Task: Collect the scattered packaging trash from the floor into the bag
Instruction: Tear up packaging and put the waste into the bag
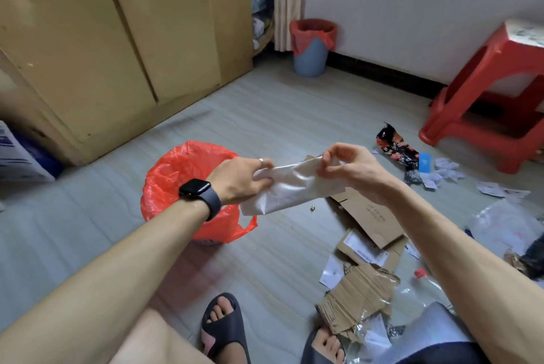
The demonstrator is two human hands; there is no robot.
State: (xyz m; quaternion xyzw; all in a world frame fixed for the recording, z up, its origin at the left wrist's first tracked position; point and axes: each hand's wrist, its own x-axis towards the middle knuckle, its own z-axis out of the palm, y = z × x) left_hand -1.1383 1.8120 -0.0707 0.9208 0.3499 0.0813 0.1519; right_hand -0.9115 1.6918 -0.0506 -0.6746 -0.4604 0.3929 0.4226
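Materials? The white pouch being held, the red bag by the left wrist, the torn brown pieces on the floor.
The white pouch looks like thin plastic film, possibly coated paper: soft sheen, rounded creases. The red bag is thin translucent plastic, glossy and crinkled. The brown pieces are corrugated cardboard, matte, with fluting showing where the surface is torn.

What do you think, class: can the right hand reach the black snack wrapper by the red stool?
Probably not yet: the right hand pinches the white mailer, which the left hand also holds. Nothing blocks the way to the snack wrapper, so once freed, likely yes.
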